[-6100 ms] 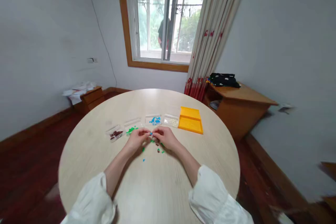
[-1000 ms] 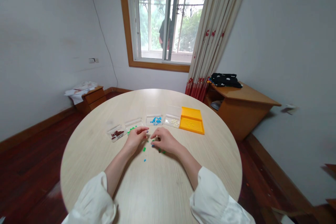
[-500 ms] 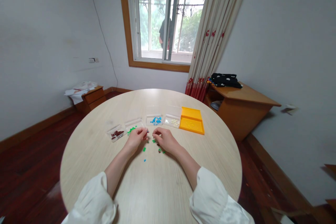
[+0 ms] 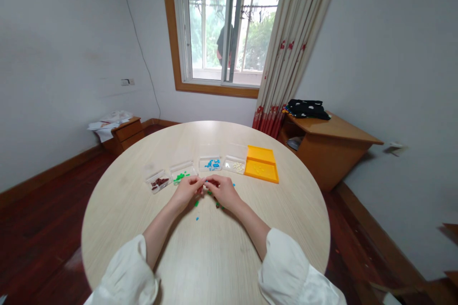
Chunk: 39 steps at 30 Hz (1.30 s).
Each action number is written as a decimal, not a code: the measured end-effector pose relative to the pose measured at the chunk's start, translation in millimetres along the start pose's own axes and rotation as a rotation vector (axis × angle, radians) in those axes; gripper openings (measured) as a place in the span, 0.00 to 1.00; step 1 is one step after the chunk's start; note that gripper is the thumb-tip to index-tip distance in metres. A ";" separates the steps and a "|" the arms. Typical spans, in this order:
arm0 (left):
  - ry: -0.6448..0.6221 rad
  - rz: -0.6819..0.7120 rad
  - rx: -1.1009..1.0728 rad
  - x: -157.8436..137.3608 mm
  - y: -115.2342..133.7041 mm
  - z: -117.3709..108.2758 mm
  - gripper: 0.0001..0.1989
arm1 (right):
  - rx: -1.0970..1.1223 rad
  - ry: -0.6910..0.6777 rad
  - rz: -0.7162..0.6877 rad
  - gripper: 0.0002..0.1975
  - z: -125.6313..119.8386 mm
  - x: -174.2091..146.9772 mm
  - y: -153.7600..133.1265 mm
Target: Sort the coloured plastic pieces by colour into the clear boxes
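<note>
The left sleeve [image 4: 125,271] and right sleeve [image 4: 295,269] are white, loose and softly creased, each ending at the forearm [image 4: 161,228].

Both forearms [image 4: 161,232] slant inward, the left hand [image 4: 185,192] and right hand [image 4: 224,191] meeting at curled fingers [image 4: 196,180].

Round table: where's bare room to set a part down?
Bare: tabletop between the white sleeves; between right forearm and yellow case, out to the edge; between left forearm and brown-piece tray. Crowded: around left hand and right hand, with loose green pieces nearby.
</note>
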<state>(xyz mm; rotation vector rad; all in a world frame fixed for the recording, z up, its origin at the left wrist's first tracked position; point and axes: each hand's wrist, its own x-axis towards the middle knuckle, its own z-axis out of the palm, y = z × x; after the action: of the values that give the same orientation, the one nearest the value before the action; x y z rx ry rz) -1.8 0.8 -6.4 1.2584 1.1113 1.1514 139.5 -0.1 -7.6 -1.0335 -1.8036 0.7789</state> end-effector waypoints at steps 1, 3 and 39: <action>0.002 -0.001 0.001 0.0 0.1 0.0 0.23 | 0.004 0.009 0.011 0.08 -0.5 1.1 1.5; 0.009 -0.005 -0.007 0.2 0.6 0.3 0.23 | 0.007 0.046 0.044 0.08 -2.7 5.9 5.9; 0.108 -0.012 -0.091 8.3 -6.0 -4.1 0.22 | -0.206 -0.122 0.224 0.04 -80.8 10.5 44.3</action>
<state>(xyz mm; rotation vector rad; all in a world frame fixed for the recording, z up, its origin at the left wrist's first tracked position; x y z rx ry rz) -4.9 9.6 -12.3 1.1289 1.1311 1.2588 224.8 36.4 -7.3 -1.3657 -1.9240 0.8175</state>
